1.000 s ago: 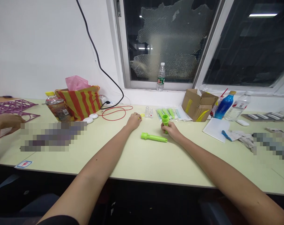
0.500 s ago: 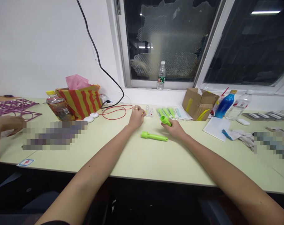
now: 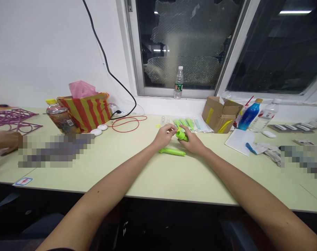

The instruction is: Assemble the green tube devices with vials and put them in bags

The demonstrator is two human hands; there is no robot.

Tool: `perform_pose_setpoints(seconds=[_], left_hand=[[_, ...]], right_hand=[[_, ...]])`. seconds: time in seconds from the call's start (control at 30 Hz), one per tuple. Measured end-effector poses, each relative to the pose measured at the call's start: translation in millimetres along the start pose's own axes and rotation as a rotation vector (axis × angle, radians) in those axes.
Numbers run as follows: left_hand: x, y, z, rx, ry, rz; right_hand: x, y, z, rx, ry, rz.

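My right hand [image 3: 193, 143] is wrapped round a bright green plastic flashlight-shaped shell [image 3: 181, 135], its flared end turned toward me. My left hand [image 3: 165, 135] is closed in a pinch at the rim of that end, with a small yellow piece [image 3: 178, 129] at its fingertips; its exact form is too small to tell. Below the hands a second green shell half [image 3: 172, 152] lies flat on the table, its wide end partly covered by my left hand. Behind my left hand are a yellow ring [image 3: 157, 126] and small clear plastic pieces [image 3: 163, 120].
Clear bags with green parts [image 3: 184, 122] lie behind my right hand. Beyond stands an open cardboard box [image 3: 218, 116], with bottles [image 3: 249, 114] at its right. A striped bag [image 3: 86, 111] and a tilted drink bottle [image 3: 60, 116] stand left. Another person's hand [image 3: 9, 142] is at far left.
My left hand has moved right, from beside the clear pieces to the green shell in my right hand. The shell has tipped slightly and the view has shifted a little.
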State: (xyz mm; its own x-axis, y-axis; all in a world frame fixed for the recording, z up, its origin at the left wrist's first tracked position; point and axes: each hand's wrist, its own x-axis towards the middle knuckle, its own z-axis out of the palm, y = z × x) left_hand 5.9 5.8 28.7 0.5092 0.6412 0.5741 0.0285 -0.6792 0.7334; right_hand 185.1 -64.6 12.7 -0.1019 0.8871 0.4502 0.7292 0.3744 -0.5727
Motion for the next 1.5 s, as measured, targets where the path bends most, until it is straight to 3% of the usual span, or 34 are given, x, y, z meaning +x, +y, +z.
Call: perform_pose_setpoints(seconds=[0.3, 0.53, 0.97, 1.2, 1.5], left_hand=[[3, 1, -2.9, -0.097, -0.141, -0.003], [2, 9, -7.6, 0.065, -0.187, 0.045], [2, 9, -8.2, 0.167, -0.158, 0.161], [4, 7, -11.4, 0.250, -0.166, 0.204], [5, -1, -12.9, 0.335, -0.046, 0.216]], right_hand=[[1, 2, -3, -0.213, -0.013, 0.000], [2, 1, -3, -0.283, -0.022, -0.030], [1, -6, 0, -0.207, 0.019, -0.076], [4, -6, 5, 0.043, 0.036, -0.075], [12, -10, 14, 0.190, 0.063, 0.011]])
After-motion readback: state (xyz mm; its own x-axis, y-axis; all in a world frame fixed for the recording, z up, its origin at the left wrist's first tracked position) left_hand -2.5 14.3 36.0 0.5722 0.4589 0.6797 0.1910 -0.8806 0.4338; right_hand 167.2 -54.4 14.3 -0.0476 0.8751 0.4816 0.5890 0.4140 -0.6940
